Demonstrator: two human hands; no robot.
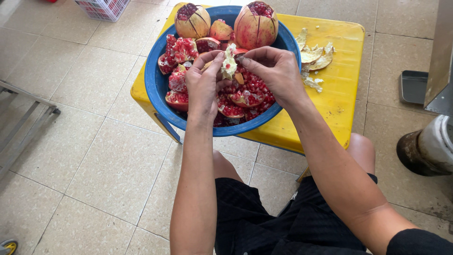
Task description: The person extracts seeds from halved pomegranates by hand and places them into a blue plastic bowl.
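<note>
Both hands meet over the blue bowl (153, 85), which sits on a small yellow worktop (339, 85). Between them is a pale piece of pomegranate pith (229, 63), held just above the heap of red seeds and broken fruit in the bowl. The left hand (204, 85) comes at it from the left, its thumb and fingers curled and pinching the left side of the piece. The right hand (276, 71) comes from the right, its fingertips pressed together on the piece's upper right edge, so the piece lies squarely between the two sets of fingertips. Two scored whole pomegranates (256, 24) stand at the far rim of the bowl, with split chunks (179, 49) along its left side. A small pile of discarded peel (315, 56) lies on the worktop, just right of the bowl and apart from the right hand.
</note>
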